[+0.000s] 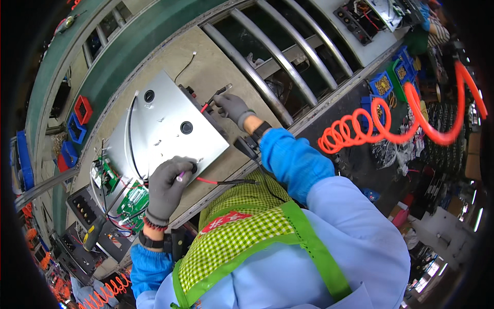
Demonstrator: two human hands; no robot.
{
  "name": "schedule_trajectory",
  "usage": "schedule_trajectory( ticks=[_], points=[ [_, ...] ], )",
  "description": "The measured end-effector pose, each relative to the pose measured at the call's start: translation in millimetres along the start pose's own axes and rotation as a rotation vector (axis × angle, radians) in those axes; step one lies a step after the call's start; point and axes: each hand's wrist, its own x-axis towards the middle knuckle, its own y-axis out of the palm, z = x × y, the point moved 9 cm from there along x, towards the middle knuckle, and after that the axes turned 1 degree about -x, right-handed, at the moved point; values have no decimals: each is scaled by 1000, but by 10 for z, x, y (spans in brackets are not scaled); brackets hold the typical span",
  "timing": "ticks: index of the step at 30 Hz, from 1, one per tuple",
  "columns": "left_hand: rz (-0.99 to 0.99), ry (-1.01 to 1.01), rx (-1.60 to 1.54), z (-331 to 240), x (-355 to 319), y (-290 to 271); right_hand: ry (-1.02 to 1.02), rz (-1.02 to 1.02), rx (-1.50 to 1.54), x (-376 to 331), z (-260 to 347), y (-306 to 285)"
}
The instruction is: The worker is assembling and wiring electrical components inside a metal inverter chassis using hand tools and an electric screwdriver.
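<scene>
Holding a cable (205, 107), the right hand (234, 109) sits beside a silver panel (165, 116)

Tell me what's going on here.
A person in a green checked apron is working on a silver sheet-metal panel above a beige board. Their grey-gloved left hand is at the panel's near edge, beside a black round grommet, with something small and purple showing there. Their grey-gloved right hand, beyond the panel's right edge, appears to pinch a red-and-black cable. Green circuit boards sit by the panel's left end, wires around them.
</scene>
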Motion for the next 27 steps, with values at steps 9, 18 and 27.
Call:
schedule_trajectory(
  ticks=[9,18,27],
  points=[
    [203,-281,201,-226,200,-433,-325,296,-394,380,703,528],
    [126,-313,503,-304,935,-916,-657,652,-744,815,1037,1900],
    [256,-216,649,85,1632,-919,-133,900,-562,598,30,2338]
  ],
)
